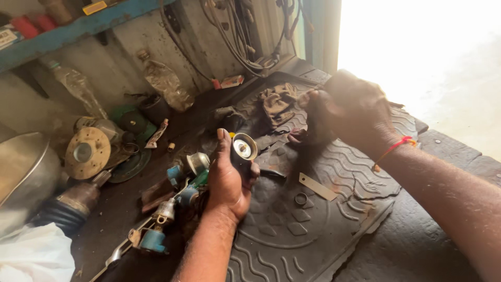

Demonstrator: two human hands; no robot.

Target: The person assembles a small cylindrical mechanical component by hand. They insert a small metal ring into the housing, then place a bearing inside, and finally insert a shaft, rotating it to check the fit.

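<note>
Head view, left hand (228,180) gripping round metal part (243,149), red-white packet (231,81) by wall

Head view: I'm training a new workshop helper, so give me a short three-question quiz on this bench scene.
1. True or false: the left hand holds a round metal cup part.
2. What is the right hand nearest to: A) the dark rag, B) the plastic bottle, C) the round disc?
3. What lies under both hands?

Key
1. True.
2. A.
3. A grey rubber mat with wavy ridges.
</note>
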